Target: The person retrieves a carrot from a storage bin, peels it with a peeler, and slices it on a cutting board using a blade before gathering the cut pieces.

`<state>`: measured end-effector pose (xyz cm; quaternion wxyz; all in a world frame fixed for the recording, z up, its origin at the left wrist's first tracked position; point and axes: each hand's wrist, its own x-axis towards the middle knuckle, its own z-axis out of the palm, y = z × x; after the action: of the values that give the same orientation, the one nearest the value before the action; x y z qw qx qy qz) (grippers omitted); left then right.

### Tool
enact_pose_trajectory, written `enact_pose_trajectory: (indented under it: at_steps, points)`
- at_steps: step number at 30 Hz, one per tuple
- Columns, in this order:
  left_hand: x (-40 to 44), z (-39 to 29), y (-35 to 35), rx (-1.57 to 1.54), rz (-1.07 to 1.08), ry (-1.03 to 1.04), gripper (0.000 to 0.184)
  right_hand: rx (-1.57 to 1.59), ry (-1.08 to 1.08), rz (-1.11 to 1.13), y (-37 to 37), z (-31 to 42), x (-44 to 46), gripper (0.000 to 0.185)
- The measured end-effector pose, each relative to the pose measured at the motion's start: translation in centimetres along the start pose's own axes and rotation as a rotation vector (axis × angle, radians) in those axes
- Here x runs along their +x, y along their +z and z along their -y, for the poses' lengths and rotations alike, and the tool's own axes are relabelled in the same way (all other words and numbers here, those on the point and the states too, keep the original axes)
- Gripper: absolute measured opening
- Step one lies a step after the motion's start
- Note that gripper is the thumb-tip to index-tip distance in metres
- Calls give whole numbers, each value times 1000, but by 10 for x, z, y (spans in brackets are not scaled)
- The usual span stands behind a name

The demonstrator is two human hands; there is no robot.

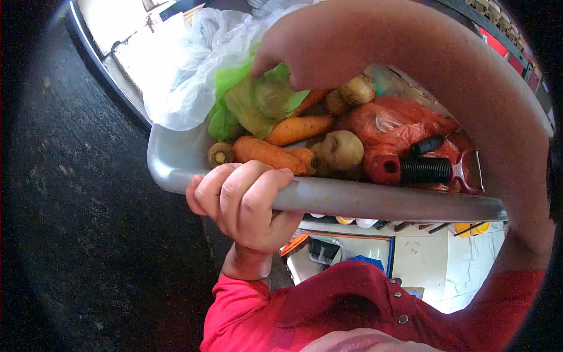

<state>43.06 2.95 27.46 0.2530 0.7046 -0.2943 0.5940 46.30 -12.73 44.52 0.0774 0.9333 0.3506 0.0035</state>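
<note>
My left hand [243,202] is closed around the near rim of a grey plastic tub [369,198], its fingers curled over the edge. My right arm arches over the tub from the right. At its end my right hand [287,56], partly blurred, is closed on a thin green plastic bag [258,102] at the tub's far left. Carrots [302,129] and round brown root vegetables [343,149] lie beside the bag. Farther right are a red plastic bag [396,126] and a red-ended peeler [425,170] with a black ribbed handle.
White plastic bags [202,70] bulge over the tub's left end. A dark, scuffed surface [105,223] fills the left side. Below the tub, a container with a black item [324,251] and pale floor tiles [419,258] show. Egg trays [498,14] stand at the upper right.
</note>
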Motion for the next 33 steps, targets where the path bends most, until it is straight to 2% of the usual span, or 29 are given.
enact_pose_trajectory:
  at_steps: [15,20,27,29,33]
  points:
    - [-4,4,-1,-35,-26,34,19,-22,56,-29,1,-2,-35,47]
    - [6,9,9,-49,-133,90,24,-51,168,-26,-3,-6,-70,47]
    - [11,6,8,-4,-63,32,24,-98,310,-27,2,-19,-123,46]
    - [9,10,4,37,3,65,38,-111,334,-29,5,-20,-131,46]
    - [16,-4,9,-41,-72,70,28,-130,372,-46,10,-24,-146,46]
